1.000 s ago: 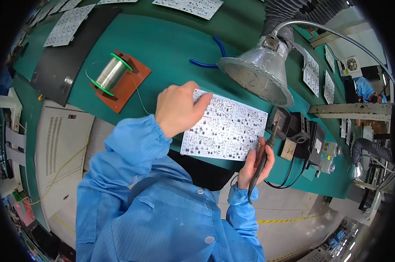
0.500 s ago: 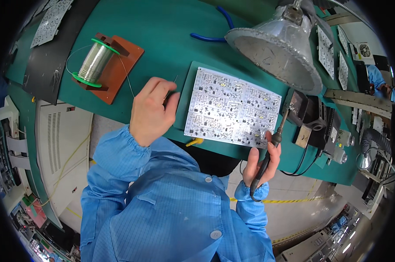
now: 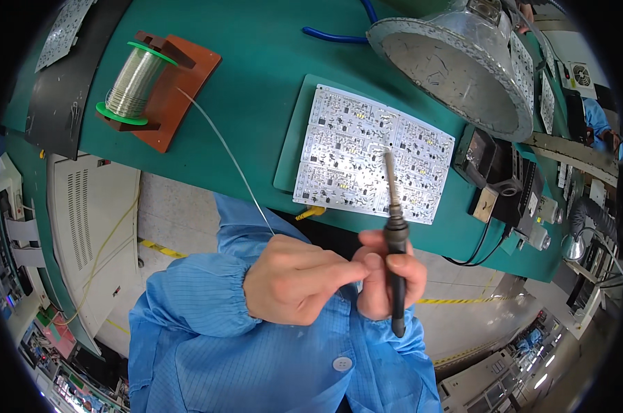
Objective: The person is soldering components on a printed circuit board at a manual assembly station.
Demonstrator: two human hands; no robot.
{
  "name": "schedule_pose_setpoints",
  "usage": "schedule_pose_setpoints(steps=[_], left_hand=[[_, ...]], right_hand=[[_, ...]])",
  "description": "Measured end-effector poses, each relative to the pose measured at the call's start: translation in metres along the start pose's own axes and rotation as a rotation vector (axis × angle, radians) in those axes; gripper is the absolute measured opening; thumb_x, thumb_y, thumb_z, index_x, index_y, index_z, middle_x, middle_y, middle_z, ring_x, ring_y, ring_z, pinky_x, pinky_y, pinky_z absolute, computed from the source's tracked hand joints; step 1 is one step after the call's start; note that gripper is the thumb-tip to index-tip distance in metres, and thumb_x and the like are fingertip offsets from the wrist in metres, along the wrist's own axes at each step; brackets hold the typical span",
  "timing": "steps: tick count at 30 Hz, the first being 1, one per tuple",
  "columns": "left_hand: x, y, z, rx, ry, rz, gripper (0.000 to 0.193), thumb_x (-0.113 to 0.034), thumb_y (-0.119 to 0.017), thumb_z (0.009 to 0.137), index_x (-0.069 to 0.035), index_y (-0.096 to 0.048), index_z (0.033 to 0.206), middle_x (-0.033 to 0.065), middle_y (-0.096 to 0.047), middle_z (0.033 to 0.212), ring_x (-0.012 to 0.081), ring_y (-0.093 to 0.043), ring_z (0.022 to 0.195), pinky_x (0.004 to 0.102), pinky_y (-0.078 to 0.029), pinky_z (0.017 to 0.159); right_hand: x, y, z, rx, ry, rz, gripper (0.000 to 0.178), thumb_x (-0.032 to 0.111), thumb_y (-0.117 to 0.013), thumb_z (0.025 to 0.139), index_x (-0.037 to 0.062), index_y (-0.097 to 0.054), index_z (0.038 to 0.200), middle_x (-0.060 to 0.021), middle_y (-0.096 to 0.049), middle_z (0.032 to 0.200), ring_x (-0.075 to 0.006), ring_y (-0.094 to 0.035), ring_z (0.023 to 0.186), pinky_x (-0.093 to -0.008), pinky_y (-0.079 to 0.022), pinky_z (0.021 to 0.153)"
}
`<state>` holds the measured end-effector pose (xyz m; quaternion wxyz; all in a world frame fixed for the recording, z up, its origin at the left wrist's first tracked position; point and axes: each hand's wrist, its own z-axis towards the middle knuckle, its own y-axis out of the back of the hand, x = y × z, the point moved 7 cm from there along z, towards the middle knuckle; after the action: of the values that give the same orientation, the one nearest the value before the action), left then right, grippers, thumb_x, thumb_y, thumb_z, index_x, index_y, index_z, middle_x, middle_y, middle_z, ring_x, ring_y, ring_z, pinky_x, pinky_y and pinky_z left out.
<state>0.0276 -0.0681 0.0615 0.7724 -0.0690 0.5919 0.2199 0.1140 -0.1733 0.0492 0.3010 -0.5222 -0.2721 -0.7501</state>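
My left hand (image 3: 301, 279) is in front of my body, fingers closed. A thin length of solder wire (image 3: 234, 160) runs from the solder spool (image 3: 133, 81) down to this hand and passes out of sight at it. My left fingertips meet the fingers of my right hand (image 3: 383, 286), which grips a soldering iron (image 3: 397, 237) by its black handle, tip pointing up and away. Behind the iron tip, a white panel of circuit boards (image 3: 356, 148) lies on a green backing sheet. Whether the tip touches the panel I cannot tell.
A brown stand (image 3: 200, 65) carries the spool. A metal fume hood (image 3: 456, 76) overhangs the panel's far right. Right of the panel sits a dark soldering station (image 3: 514, 175). Blue-handled pliers (image 3: 332, 36) lie at the back, and something yellow (image 3: 311, 213) is at the bench edge.
My left hand has come down and right to my right hand, drawing solder wire from the spool. The soldering iron has moved left and nearer me, off the station side.
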Motion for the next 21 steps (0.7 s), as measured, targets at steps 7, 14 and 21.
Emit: schedule_pose_setpoints(steps=[7, 14, 21], left_hand=[[0.012, 0.006, 0.001, 0.047, 0.051, 0.133, 0.019, 0.004, -0.068, 0.068, 0.0, -0.064, 0.087, 0.0099, -0.062, 0.066, 0.0227, -0.061, 0.054, 0.0308, -0.046, 0.045], [0.014, -0.003, 0.008, -0.018, 0.097, 0.065, 0.015, 0.004, -0.068, 0.067, 0.0, -0.065, 0.081, 0.0101, -0.061, 0.066, 0.0228, -0.059, 0.054, 0.0293, -0.045, 0.046], [0.028, 0.02, 0.026, -0.163, 0.094, 0.306, 0.012, 0.001, -0.07, 0.065, -0.006, -0.065, 0.074, 0.0043, -0.061, 0.078, 0.0162, -0.06, 0.056, 0.0263, -0.046, 0.047]], right_hand=[[0.01, 0.034, 0.0, -0.252, -0.002, -0.086, 0.044, -0.003, -0.054, 0.087, 0.0194, -0.041, 0.122, -0.022, -0.056, 0.114, -0.0156, -0.055, 0.056, -0.0259, -0.047, 0.047], [-0.004, 0.018, -0.002, -0.063, -0.036, -0.116, 0.04, -0.001, -0.057, 0.086, 0.0175, -0.043, 0.118, -0.0262, -0.057, 0.111, -0.0225, -0.061, 0.059, -0.0328, -0.051, 0.056], [0.0, 0.077, 0.021, -0.092, -0.012, -0.206, 0.044, 0.037, -0.052, 0.092, -0.0006, -0.052, 0.115, -0.0201, -0.059, 0.093, -0.0244, -0.056, 0.077, -0.0379, -0.046, 0.067]])
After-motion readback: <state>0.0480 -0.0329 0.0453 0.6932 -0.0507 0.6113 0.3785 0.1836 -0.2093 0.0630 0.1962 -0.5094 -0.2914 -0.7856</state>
